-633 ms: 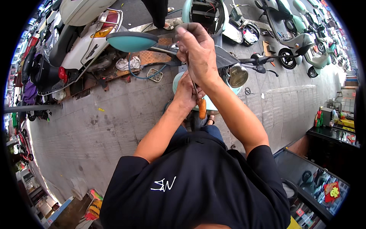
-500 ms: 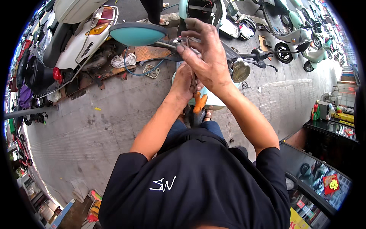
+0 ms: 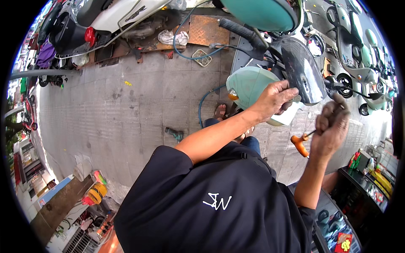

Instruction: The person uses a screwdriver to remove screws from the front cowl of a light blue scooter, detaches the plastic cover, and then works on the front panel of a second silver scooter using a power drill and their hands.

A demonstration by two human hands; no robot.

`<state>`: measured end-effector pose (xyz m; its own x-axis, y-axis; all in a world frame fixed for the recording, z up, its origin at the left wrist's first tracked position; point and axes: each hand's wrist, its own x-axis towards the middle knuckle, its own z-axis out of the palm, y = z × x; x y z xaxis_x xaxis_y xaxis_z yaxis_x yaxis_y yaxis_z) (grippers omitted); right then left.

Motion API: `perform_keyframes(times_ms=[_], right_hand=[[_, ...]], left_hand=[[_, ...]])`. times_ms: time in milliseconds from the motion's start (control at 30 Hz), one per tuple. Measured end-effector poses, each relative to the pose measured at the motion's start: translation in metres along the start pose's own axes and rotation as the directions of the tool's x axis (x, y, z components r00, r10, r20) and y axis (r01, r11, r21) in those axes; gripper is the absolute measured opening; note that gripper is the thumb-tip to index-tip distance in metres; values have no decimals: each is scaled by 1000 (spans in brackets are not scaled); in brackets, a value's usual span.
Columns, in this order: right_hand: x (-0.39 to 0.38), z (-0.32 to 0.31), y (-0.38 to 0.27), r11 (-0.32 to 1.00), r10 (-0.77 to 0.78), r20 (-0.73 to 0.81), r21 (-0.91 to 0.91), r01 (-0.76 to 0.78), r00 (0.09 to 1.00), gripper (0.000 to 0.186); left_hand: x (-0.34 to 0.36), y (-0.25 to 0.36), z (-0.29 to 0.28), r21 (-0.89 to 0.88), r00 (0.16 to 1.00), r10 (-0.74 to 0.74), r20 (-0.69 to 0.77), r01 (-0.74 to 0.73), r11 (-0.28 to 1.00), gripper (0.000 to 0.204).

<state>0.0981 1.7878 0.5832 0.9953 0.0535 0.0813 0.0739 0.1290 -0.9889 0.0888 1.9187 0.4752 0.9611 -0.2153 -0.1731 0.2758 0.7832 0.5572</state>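
My left hand [image 3: 277, 100] is closed at the lower edge of a dark, glossy headlight housing [image 3: 304, 69] on a pale turquoise scooter; its fingertips are partly hidden. To the right, my right hand [image 3: 331, 126] is raised with fingers curled round the shaft of a T-handle wrench [image 3: 300, 145]. The wrench's orange handle sticks out to the left of this hand, and its tip is hidden. Below and left of the housing is the turquoise front panel [image 3: 249, 84] with an orange turn signal [image 3: 233, 94]. A black handlebar grip [image 3: 238, 29] and a turquoise mirror [image 3: 261, 12] lie beyond.
A blue hose [image 3: 202, 105] runs down beside the scooter. On the paving lie a teal and black power tool [image 3: 174, 134] and a small tray [image 3: 202, 58]. Another white scooter [image 3: 105, 17] stands far left, with a rag [image 3: 173, 38] near it. A glass-topped counter [image 3: 365, 181] is at right.
My hands have come apart from over the handlebar. The right one has moved right, carrying the wrench; the left is now at the headlight housing. The whole view has shifted too.
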Motion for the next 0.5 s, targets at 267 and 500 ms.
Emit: perform_keyframes(times_ms=[267, 500], right_hand=[[-2, -103, 51, 835, 413, 236, -483, -263, 880, 43], [-64, -100, 142, 803, 551, 262, -424, -418, 792, 50]], left_hand=[[-91, -10, -16, 308, 930, -257, 263, 171, 936, 27], [-178, -70, -51, 223, 945, -325, 36, 310, 924, 23]])
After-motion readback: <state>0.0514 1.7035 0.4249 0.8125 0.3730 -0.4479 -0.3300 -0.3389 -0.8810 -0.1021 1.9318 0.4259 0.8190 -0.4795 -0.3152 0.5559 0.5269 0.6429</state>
